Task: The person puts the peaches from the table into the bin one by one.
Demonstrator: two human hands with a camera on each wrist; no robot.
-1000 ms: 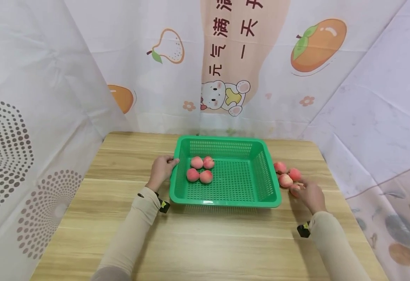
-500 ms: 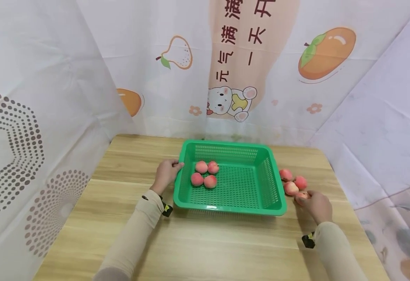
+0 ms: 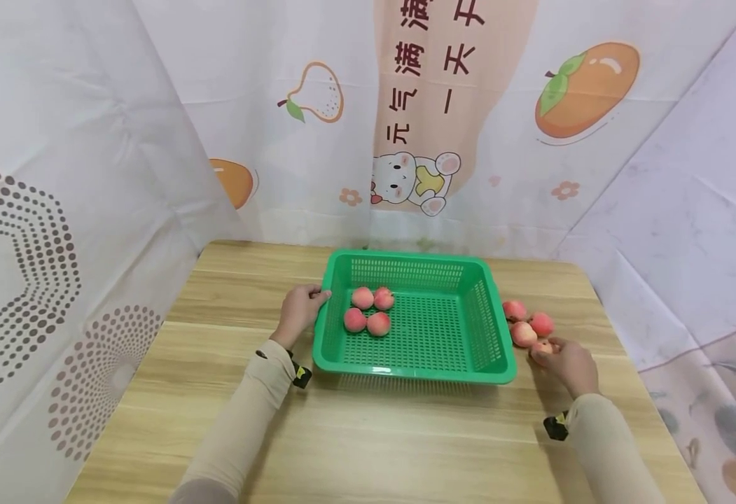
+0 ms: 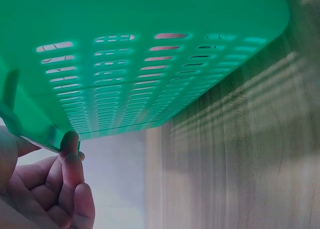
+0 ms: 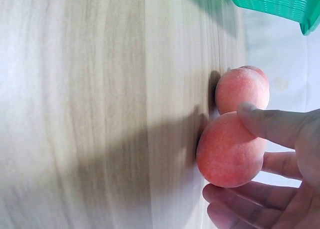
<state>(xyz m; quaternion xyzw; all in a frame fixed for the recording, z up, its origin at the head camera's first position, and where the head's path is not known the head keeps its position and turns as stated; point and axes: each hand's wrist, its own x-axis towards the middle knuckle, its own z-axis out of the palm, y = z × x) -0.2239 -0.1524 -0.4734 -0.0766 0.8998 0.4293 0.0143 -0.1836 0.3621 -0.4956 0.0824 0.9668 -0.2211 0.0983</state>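
My left hand (image 3: 298, 313) pinches the left rim of a green plastic basket (image 3: 405, 374), thumb on top; in the left wrist view its fingers (image 4: 72, 166) curl under the rim beside the slotted wall. Several peaches (image 3: 368, 311) sit together in the basket's left part. To the right of the basket, my right hand (image 3: 571, 365) grips the nearest peach (image 5: 231, 150) of a small cluster on the table. In the right wrist view the thumb lies over this peach and the fingers reach round its far side and below. Just behind it is another peach (image 5: 242, 90).
The other loose peaches (image 3: 524, 334) lie close to the basket's right wall. A wooden table (image 3: 405, 448) carries everything. Printed curtains (image 3: 267, 161) hang behind it and along both sides.
The head view has shifted slightly. My right hand, blurred over the nearest peach a second ago, now holds it steadily. My left hand stays on the basket rim.
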